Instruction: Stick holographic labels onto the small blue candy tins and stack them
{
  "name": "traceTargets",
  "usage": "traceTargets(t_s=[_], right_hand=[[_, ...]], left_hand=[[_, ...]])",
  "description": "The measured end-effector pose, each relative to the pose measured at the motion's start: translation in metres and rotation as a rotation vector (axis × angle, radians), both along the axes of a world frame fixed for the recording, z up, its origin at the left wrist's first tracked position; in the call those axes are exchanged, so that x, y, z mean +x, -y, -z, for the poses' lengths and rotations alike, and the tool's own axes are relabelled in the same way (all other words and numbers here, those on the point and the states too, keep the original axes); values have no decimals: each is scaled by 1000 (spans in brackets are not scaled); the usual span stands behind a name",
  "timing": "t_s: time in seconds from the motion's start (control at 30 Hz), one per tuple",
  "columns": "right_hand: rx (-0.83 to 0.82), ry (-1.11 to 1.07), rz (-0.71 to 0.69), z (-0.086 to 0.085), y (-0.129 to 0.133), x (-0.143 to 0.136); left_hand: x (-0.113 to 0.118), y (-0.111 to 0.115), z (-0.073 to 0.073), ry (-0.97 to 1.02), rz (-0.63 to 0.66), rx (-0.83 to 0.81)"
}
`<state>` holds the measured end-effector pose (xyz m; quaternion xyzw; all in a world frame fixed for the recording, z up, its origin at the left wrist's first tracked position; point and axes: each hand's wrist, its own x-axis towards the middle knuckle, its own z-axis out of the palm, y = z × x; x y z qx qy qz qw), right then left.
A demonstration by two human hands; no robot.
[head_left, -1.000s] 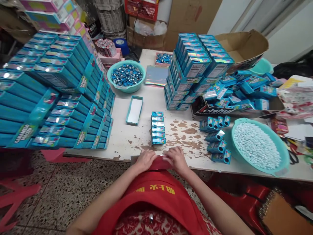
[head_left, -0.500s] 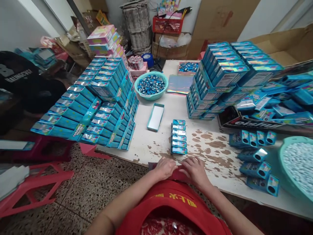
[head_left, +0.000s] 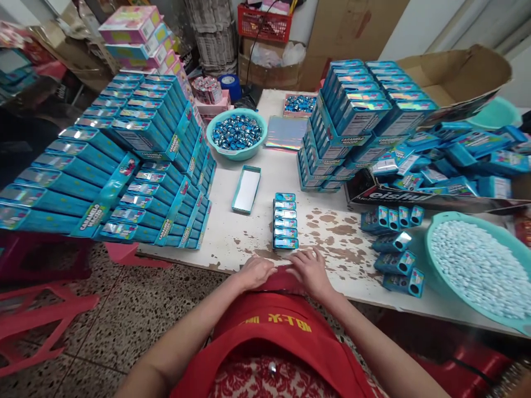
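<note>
My left hand (head_left: 258,272) is closed at the table's front edge, its fingers pinching a thin see-through film sheet (head_left: 281,281) that shows red over the apron. My right hand (head_left: 309,270) rests at the film's other side with its fingers apart; its fingertips partly hide that edge. Just beyond the hands, a row of several small blue candy boxes (head_left: 285,221) stands packed together. To its left lies a shallow blue tray (head_left: 246,189) with a white inside.
Stacks of filled blue display boxes stand left (head_left: 166,160) and right (head_left: 344,121). Behind are a bowl of shiny blue discs (head_left: 236,134) and a pile of iridescent sheets (head_left: 284,132). At right are loose boxes (head_left: 398,260), a carton (head_left: 415,202) and a bowl of pale candies (head_left: 481,265).
The camera view has turned to the right and down, so the table appears shifted left. Both hands stay at the film by the table edge, with the right hand's fingers slightly more spread.
</note>
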<state>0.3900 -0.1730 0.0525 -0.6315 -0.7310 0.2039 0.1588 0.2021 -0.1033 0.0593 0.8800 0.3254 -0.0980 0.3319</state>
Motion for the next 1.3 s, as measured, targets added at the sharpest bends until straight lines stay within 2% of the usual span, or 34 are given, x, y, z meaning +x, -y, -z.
traceTargets(t_s=[0.1,0.23,0.43,0.57,0.73,0.87,0.97,1.1,1.2,1.3], right_hand=[[-14,14,-53,1,3,-8],[-116,-38,-17,5,3,-8],[-168,-80,-38,4,0,-1],[-160,-55,-30,10,2,9],[-200,-4,8,17,0,31],[-228,-65,-48,22,-7,38],[-243,-176,-83,27,-12,39],[-254,-255,-74,36,-13,40],[-271,-243,-78,42,-14,37],[-310,-193,-100,46,-19,34]], left_hand=[[-4,-2,0,33,21,-15],[-19,-5,7,45,50,16],[-28,-4,15,-25,-3,-42],[-42,-5,21,-25,-37,-48],[-64,-12,23,-158,-84,-1],[-52,-12,17,8,-157,157],[-33,-6,21,76,-122,108],[-20,-1,28,-81,-101,66],[-21,-7,28,-182,-46,49],[-25,-15,27,-285,-55,-2]])
